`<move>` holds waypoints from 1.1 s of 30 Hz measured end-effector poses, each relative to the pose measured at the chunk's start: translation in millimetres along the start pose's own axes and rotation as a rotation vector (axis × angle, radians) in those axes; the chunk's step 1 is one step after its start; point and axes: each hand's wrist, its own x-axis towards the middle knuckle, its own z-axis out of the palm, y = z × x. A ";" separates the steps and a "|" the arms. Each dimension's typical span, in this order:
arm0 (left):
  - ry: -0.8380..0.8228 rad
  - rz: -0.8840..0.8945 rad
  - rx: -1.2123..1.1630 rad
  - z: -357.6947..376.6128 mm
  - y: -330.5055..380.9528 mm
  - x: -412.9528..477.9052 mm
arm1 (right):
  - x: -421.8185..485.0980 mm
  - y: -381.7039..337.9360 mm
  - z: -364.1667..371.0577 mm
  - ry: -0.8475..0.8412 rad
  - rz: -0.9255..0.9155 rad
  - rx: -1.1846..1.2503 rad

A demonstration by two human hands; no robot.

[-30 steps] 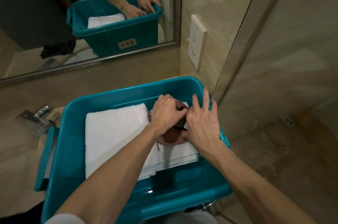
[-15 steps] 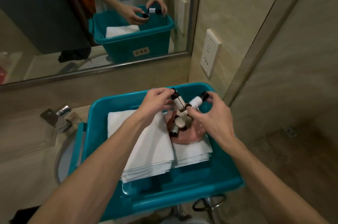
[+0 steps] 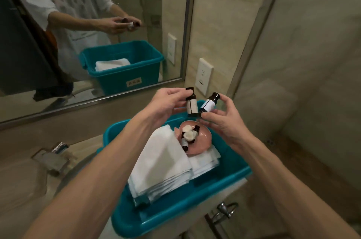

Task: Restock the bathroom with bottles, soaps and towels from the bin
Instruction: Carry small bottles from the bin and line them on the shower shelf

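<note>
Bottles (image 3: 191, 107) are held above the far end of the bin (image 3: 175, 217). The left hand (image 3: 168, 102) pinches one upright; the right hand (image 3: 224, 121) pinches a tilted bottle (image 3: 208, 104) just beside it. Inside the bin, a pink dish (image 3: 204, 142) with round soaps (image 3: 188, 135) sits on folded towels (image 3: 160, 164).

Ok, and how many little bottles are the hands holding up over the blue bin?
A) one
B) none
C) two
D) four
C: the left hand grips an upright bottle and the right hand pinches a tilted bottle, both held above the bin.
</note>
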 end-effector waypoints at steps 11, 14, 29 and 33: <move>-0.344 -0.082 -0.067 55.7 -19.0 -51.7 | -111.6 5.8 -31.4 0.172 -0.012 -0.084; -0.528 -0.072 -0.011 82.1 -24.3 -62.1 | -135.5 5.4 -55.0 0.229 -0.056 -0.185; -0.843 -0.083 0.143 331.5 -70.2 -122.5 | -313.7 -33.5 -216.4 0.625 -0.138 0.014; -0.859 -0.074 0.191 398.7 -90.3 -149.1 | -355.4 -42.5 -274.0 0.705 -0.138 0.158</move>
